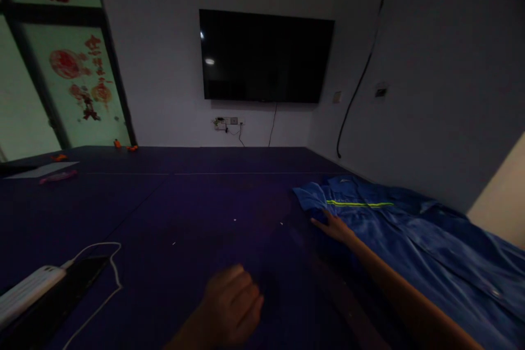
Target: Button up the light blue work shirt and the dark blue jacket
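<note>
A blue work jacket (414,235) with a yellow-green reflective stripe lies spread on the right side of a dark purple table (184,202). My right hand (333,226) reaches out flat beside the jacket's near edge, fingers stretched and touching the cloth's border. My left hand (229,306) hovers low over the bare table in the foreground, blurred, with its fingers curled downward and nothing visible in them.
A white power bank (24,292) with a white cable and a dark phone (77,276) lie at the front left. A black television (266,57) hangs on the far wall. Papers and small orange items sit at the table's far left.
</note>
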### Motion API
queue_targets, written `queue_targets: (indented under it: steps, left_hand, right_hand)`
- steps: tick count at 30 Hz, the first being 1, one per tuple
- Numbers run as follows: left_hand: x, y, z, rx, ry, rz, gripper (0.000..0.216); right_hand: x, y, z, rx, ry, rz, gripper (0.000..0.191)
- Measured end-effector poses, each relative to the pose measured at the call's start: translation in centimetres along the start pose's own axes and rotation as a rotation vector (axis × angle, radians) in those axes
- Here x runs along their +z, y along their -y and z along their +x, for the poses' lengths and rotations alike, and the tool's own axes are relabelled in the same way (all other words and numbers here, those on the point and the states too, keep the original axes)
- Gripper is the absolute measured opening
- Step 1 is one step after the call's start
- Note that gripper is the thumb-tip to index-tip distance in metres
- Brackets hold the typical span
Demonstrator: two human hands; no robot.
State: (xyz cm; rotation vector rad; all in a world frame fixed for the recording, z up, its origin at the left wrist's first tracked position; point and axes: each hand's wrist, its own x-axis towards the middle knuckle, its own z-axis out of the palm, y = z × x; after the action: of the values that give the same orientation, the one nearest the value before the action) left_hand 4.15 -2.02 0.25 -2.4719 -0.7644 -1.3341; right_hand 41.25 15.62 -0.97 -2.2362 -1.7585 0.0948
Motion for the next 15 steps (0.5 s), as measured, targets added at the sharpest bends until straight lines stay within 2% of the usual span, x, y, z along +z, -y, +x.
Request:
queue_targets:
  steps: [3, 7, 11, 15]
  left_hand:
    - [2.8, 4.4, 2.3, -0.170, 0.080, 0.066, 0.025]
    - [4.3, 8.9, 1.2, -0.395, -0.012, 0.177, 0.032]
    - [4.4, 10.8, -1.1, -0.481, -0.034, 0.202, 0.033]
    - [4.4, 11.0, -1.2, -0.519, -0.039, 0.209, 0.035]
  right_hand:
    - [2.6, 2.5, 0.7, 0.101, -0.079, -0.161, 0.073]
    - [3.6, 2.8, 2.1, 0.181, -0.170, -0.201, 0.059]
    - [3.2, 1.3, 3.9, 0.213, -0.101, -0.103, 0.044]
    - [2.3, 1.6, 5.0, 0.212, -0.074, -0.026, 0.039]
